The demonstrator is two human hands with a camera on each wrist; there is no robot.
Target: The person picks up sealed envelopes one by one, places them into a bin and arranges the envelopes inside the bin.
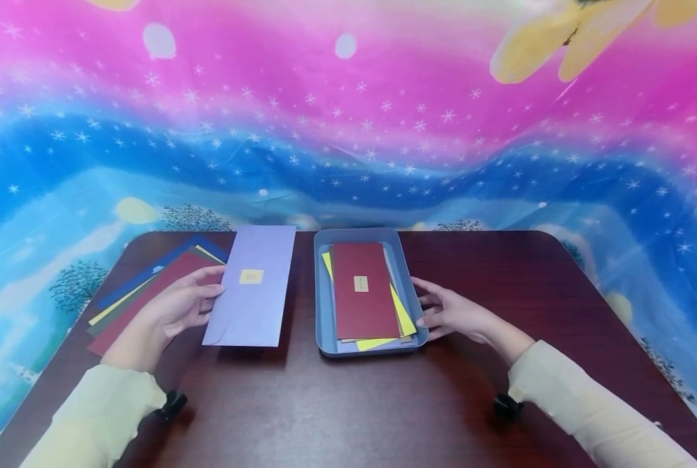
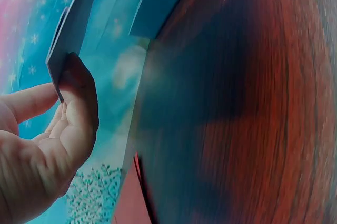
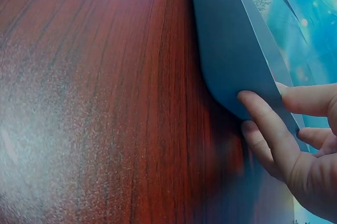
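In the head view my left hand [image 1: 187,299] holds a lavender envelope [image 1: 254,312] by its left edge, above the table. It has a small pale label. The left wrist view shows the thumb and fingers pinching the envelope's edge [image 2: 76,29]. To the right stands a blue-grey tray [image 1: 325,335] with a stack of envelopes; a dark red envelope [image 1: 364,312] lies on top, and a yellow envelope [image 1: 403,315] sticks out below it. My right hand [image 1: 450,315] grips the tray's right side, thumb at the rim, fingers against the outer wall [image 3: 226,50].
Behind my left hand, a fanned pile of envelopes lies on the table's left, among them a dark red envelope [image 1: 120,318] and a blue envelope [image 1: 132,289]. A dark wood table [image 1: 348,416] extends around everything. A colourful printed backdrop [image 1: 301,143] hangs beyond its far edge.
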